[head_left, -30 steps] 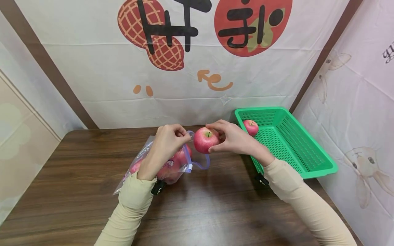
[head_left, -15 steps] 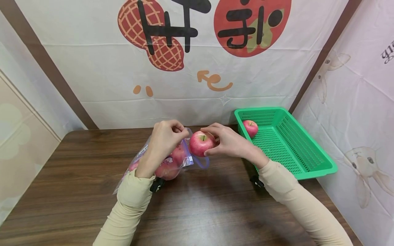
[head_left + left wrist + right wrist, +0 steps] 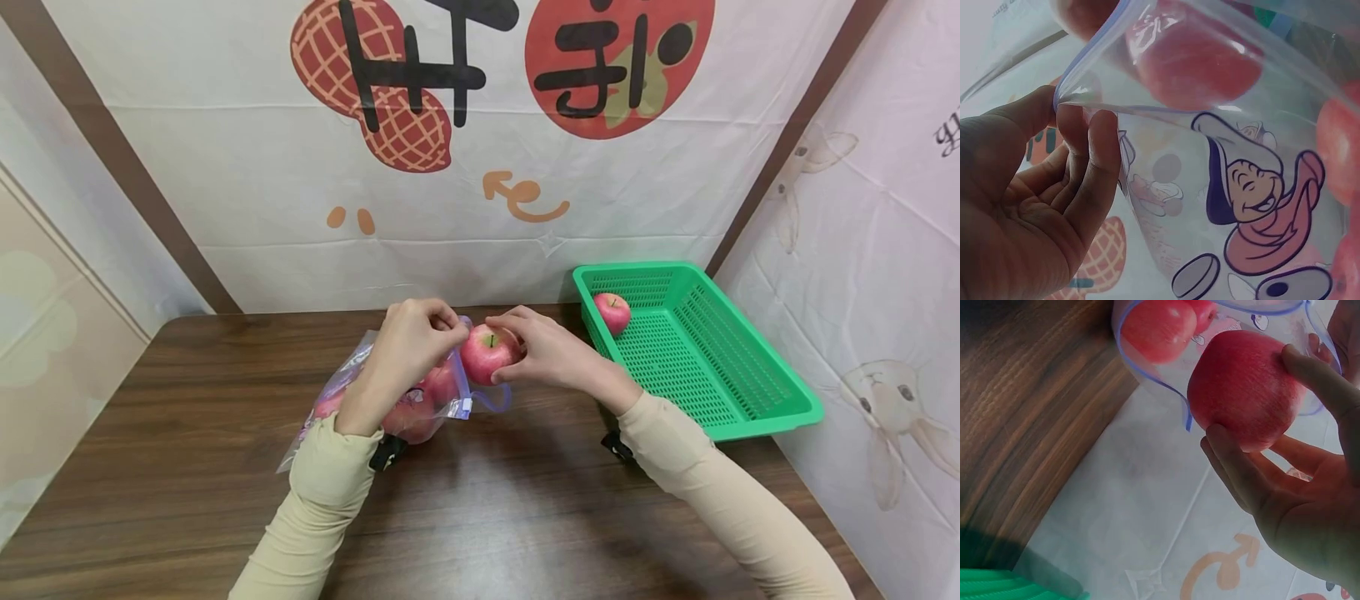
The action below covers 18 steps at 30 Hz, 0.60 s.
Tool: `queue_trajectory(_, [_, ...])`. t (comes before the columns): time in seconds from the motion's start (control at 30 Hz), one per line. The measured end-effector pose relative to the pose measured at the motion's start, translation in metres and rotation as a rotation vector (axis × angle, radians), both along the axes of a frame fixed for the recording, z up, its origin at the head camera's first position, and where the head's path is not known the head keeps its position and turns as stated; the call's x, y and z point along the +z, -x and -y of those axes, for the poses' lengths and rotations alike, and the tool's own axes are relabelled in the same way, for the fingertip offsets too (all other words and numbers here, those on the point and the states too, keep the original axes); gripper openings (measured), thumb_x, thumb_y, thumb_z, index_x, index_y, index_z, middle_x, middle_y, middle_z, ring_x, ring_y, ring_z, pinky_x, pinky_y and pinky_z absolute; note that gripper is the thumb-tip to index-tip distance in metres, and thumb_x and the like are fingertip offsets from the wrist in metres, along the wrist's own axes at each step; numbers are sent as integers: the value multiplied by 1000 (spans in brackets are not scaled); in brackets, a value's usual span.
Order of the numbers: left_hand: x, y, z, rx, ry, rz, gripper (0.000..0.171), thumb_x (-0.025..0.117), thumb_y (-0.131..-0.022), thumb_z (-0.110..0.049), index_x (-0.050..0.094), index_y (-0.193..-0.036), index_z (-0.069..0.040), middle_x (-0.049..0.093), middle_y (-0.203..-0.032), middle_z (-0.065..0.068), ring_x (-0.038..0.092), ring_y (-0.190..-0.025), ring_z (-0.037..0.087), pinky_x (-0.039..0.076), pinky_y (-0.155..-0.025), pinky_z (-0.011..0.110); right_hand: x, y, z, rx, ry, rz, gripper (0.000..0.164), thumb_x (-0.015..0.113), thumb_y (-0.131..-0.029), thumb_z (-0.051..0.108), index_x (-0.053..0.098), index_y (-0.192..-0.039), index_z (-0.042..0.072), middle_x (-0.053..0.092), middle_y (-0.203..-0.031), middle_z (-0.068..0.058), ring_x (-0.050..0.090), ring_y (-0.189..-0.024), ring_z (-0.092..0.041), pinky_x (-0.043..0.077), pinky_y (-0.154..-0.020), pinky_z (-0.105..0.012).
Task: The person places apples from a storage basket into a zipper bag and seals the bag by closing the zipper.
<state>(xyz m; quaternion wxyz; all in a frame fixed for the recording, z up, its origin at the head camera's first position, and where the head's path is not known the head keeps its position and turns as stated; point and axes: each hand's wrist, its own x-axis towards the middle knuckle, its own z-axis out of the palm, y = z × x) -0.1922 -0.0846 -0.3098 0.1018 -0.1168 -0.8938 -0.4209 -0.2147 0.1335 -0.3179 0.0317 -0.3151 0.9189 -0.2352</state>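
My left hand (image 3: pixel 411 346) pinches the rim of a clear zip bag (image 3: pixel 1154 150) with a purple-blue edge and printed cartoon figures. Inside the bag lie several red apples (image 3: pixel 1159 330). A red apple (image 3: pixel 489 353) is gripped between the thumb and fingers of my right hand (image 3: pixel 551 350), right at the bag's open mouth. In the right wrist view this held apple (image 3: pixel 1244 390) overlaps the opening, stem side turned away. The left forearm hides part of the bag in the head view.
To the right stands a green perforated basket (image 3: pixel 772 375) with one apple (image 3: pixel 612 313) in its left back corner. A printed cloth (image 3: pixel 450 275) hangs behind the brown wooden table (image 3: pixel 480 517).
My right hand has carried its apple a little left and down, up to the bag's mouth. The left hand keeps its pinch on the rim and has shifted only slightly.
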Motion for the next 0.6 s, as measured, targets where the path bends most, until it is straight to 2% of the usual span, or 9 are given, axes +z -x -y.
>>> queue_trajectory(0.17, [-2, 2, 1, 3, -18, -16, 9, 67, -80, -20, 71, -76, -13, 67, -67, -1, 54, -54, 12, 44, -51, 27, -10, 1, 5, 54, 17, 53, 69, 81, -81, 29, 53, -141, 10, 55, -136, -10, 58, -118, -24, 50, -98, -41])
queue_trajectory(0.3, [-4, 3, 1, -7, -50, 3, 9, 67, -81, -19, 71, -77, -11, 67, -65, 1, 56, -48, 12, 45, -48, 27, -11, 2, 5, 65, 64, 101, 63, 78, -84, 24, 53, -141, 12, 54, -134, -10, 63, -112, -26, 55, -91, -37])
queue_trajectory(0.5, [-9, 4, 2, -8, -65, 40, 10, 66, -81, -20, 70, -78, -11, 68, -66, 1, 58, -46, 12, 46, -47, 28, 5, 6, -10, 7, 49, 47, 58, 77, -85, 22, 56, -139, 13, 58, -133, -6, 63, -117, -26, 53, -97, -39])
queue_trajectory(0.6, [-11, 3, 1, -13, -63, 49, 10, 67, -82, -21, 69, -78, -11, 66, -64, 1, 58, -46, 13, 46, -47, 28, 14, 8, -24, -31, 82, 47, 57, 76, -86, 23, 56, -139, 13, 57, -134, -7, 60, -121, -28, 53, -97, -41])
